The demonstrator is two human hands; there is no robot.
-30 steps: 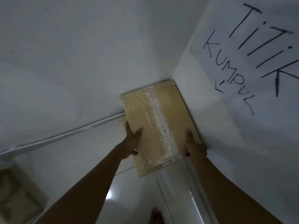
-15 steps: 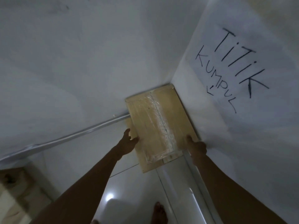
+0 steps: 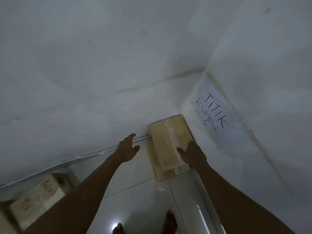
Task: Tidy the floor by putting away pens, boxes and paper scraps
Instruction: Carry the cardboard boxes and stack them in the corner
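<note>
A person stands in the corner of a white-walled room, both bare arms stretched forward and down. A flat tan cardboard box (image 3: 166,146), sealed along its middle with a strip of clear tape, lies on the glossy white tiled floor (image 3: 135,196), pushed into the corner so its far end meets one wall and its long side runs along the other.

The right hand (image 3: 192,154) rests on the near right part of the box top, palm down, fingers lying flat against the cardboard rather than curled around it. The view is dim and a little blurred, so it is hard to say how firmly it presses.

The left hand (image 3: 128,148) hovers just to the left of the box, apart from it, fingers spread wide and holding nothing. Beyond its fingertips a thin pale strip (image 3: 94,153) runs along the base of the wall.

On the wall to the right of the resting hand hangs a white paper sign (image 3: 217,119) with black handwriting that reads "TITIK KUMPUL" above a small downward arrow.

Well to the left of the open hand, and nearer the person, a second cardboard box (image 3: 38,198) sits against the wall, pale with dark markings on its side. Below the arms, bare toes (image 3: 170,220) show on the tiles beside a bright spot of reflected light.
</note>
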